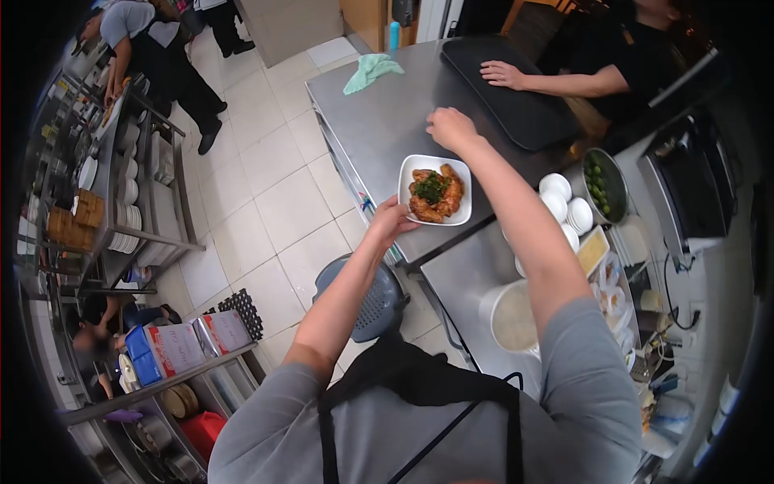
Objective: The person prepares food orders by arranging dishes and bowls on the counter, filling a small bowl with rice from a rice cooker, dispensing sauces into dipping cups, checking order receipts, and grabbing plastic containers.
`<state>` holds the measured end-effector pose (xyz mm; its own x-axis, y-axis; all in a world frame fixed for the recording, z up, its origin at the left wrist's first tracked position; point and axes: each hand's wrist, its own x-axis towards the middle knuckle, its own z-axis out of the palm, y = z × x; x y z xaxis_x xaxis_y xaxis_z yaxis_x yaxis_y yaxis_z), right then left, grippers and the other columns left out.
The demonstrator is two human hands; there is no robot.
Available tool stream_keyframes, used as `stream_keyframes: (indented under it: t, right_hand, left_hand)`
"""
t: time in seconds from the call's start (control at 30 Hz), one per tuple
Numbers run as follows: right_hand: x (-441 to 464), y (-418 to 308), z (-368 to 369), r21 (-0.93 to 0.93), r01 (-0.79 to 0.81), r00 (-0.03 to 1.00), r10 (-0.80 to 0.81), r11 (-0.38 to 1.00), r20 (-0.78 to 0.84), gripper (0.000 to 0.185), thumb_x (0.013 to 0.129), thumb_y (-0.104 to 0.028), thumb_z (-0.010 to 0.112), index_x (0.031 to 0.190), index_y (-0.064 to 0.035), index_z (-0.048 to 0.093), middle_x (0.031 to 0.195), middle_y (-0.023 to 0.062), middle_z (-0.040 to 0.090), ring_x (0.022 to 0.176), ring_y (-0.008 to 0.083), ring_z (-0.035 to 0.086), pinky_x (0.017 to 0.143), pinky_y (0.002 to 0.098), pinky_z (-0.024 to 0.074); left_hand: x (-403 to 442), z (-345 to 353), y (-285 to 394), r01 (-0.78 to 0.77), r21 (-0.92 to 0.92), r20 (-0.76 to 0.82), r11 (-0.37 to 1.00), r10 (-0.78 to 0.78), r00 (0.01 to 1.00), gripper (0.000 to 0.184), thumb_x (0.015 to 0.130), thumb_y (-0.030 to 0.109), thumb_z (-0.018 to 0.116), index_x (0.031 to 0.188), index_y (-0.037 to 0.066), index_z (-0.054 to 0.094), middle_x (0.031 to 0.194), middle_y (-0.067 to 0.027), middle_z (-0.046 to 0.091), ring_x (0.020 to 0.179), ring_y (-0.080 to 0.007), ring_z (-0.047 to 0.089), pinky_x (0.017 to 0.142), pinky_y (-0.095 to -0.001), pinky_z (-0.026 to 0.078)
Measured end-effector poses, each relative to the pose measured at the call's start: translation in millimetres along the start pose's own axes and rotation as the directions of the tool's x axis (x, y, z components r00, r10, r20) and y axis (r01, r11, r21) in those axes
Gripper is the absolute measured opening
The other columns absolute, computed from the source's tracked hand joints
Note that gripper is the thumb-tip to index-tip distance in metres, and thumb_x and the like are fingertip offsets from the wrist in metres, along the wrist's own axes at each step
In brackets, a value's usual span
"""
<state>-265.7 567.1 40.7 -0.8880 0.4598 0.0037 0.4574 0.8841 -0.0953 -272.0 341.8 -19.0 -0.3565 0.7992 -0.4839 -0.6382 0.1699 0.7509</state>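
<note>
A square white bowl (409,171) of browned, glazed food (451,194), topped with chopped greens (433,187), is over the near part of the steel counter (347,121). My left hand (391,221) grips the bowl's lower left edge, thumb at the rim. Beyond the bowl, my right hand (450,127) is above the counter with its fingers curled together; whether anything small is between them is hidden. Farther right lies a large black tray (516,109), and another person's hand (501,75) rests on it.
A green cloth (373,73) lies at the counter's far left corner. Stacked white bowls (556,198), a pot of green fruit (617,181) and a white tub (509,316) are at right. A grey stool (367,302) is below. Another person (173,60) works at far left.
</note>
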Motion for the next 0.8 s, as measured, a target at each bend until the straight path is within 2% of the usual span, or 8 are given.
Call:
stream_keyframes:
  t: [0.2, 0.27, 0.37, 0.5, 0.6, 0.7, 0.77, 0.8]
  right_hand:
    - [89, -77, 47, 0.085, 0.002, 1.0, -0.003, 0.996, 0.009, 0.025, 0.078, -0.01, 0.046, 0.1, -0.0085, 0.057, 0.102, 0.0126, 0.056, 0.098, 0.0312, 0.051, 0.081, 0.0396, 0.0425]
    - [126, -87, 74, 0.163, 0.042, 0.988, -0.017, 0.986, -0.151, 0.029, 0.078, -0.008, 0.04, 0.103, -0.0091, 0.055, 0.106, 0.0111, 0.054, 0.102, 0.0301, 0.049, 0.082, 0.0392, 0.042]
    - [172, -92, 95, 0.197, 0.049, 0.97, 0.001, 0.979, -0.245, 0.028, 0.08, -0.009, 0.038, 0.102, -0.0086, 0.055, 0.109, 0.0099, 0.053, 0.104, 0.0289, 0.048, 0.083, 0.0381, 0.0419]
    - [175, -87, 99, 0.127, 0.03, 0.987, -0.009, 0.991, -0.163, 0.027, 0.079, -0.012, 0.038, 0.099, -0.008, 0.055, 0.111, 0.0093, 0.052, 0.104, 0.0287, 0.048, 0.083, 0.0377, 0.042]
    - [153, -74, 87, 0.092, 0.075, 0.982, -0.057, 0.993, -0.18, 0.023, 0.078, -0.014, 0.04, 0.092, -0.0066, 0.057, 0.103, 0.0087, 0.056, 0.096, 0.0287, 0.053, 0.078, 0.0372, 0.0443]
    - [118, -41, 76, 0.141, -0.009, 0.999, 0.015, 0.99, -0.045, 0.018, 0.074, -0.016, 0.046, 0.082, -0.0058, 0.059, 0.087, 0.0103, 0.061, 0.082, 0.0299, 0.057, 0.071, 0.0363, 0.0466]
    - [97, 0, 57, 0.253, -0.002, 1.0, -0.004, 0.967, 0.021, 0.015, 0.07, -0.016, 0.054, 0.077, -0.0048, 0.06, 0.073, 0.0124, 0.061, 0.067, 0.0277, 0.059, 0.061, 0.0344, 0.0479]
    - [93, 23, 51, 0.27, -0.072, 0.997, 0.063, 0.96, 0.043, 0.016, 0.067, -0.018, 0.061, 0.077, -0.0057, 0.06, 0.069, 0.01, 0.06, 0.061, 0.0191, 0.059, 0.053, 0.0293, 0.0473]
  left_hand:
    - [25, -14, -8, -0.02, -0.009, 0.003, 1.0, 0.02, 1.0, 0.049, 0.074, 0.004, 0.042, 0.123, 0.007, 0.04, 0.095, -0.0068, 0.056, 0.079, -0.0145, 0.057, 0.064, -0.0244, 0.05]
    - [25, -16, -12, -0.056, 0.005, 0.021, 0.998, 0.056, 0.998, 0.051, 0.074, 0.005, 0.042, 0.125, 0.008, 0.038, 0.095, -0.0066, 0.056, 0.079, -0.013, 0.057, 0.066, -0.025, 0.049]
    - [14, -12, -6, -0.066, 0.037, -0.027, 0.997, 0.067, 0.997, 0.055, 0.075, 0.004, 0.046, 0.128, 0.004, 0.031, 0.094, -0.0061, 0.056, 0.081, -0.0119, 0.056, 0.069, -0.0243, 0.048]
    - [16, -16, -6, -0.06, 0.025, -0.038, 0.998, 0.06, 0.997, 0.059, 0.076, 0.004, 0.049, 0.13, 0.0, 0.025, 0.094, -0.007, 0.056, 0.081, -0.0117, 0.055, 0.07, -0.0236, 0.048]
    - [24, -19, -14, -0.082, -0.004, -0.004, 0.997, 0.082, 0.997, 0.057, 0.076, 0.004, 0.048, 0.129, 0.001, 0.027, 0.093, -0.0078, 0.056, 0.08, -0.012, 0.055, 0.068, -0.0243, 0.048]
    - [22, -18, -8, -0.063, -0.013, 0.009, 0.998, 0.063, 0.998, 0.051, 0.074, 0.001, 0.043, 0.124, 0.003, 0.038, 0.093, -0.0082, 0.056, 0.078, -0.0136, 0.056, 0.065, -0.0254, 0.05]
    - [23, -14, -3, -0.032, -0.037, 0.017, 0.999, 0.033, 0.999, 0.05, 0.073, 0.0, 0.042, 0.123, 0.004, 0.041, 0.094, -0.0083, 0.056, 0.078, -0.0143, 0.057, 0.065, -0.0249, 0.05]
    - [27, -16, -3, -0.021, -0.047, 0.037, 0.999, 0.023, 0.999, 0.05, 0.073, 0.0, 0.042, 0.122, 0.004, 0.041, 0.095, -0.0084, 0.056, 0.077, -0.0145, 0.057, 0.064, -0.0245, 0.05]
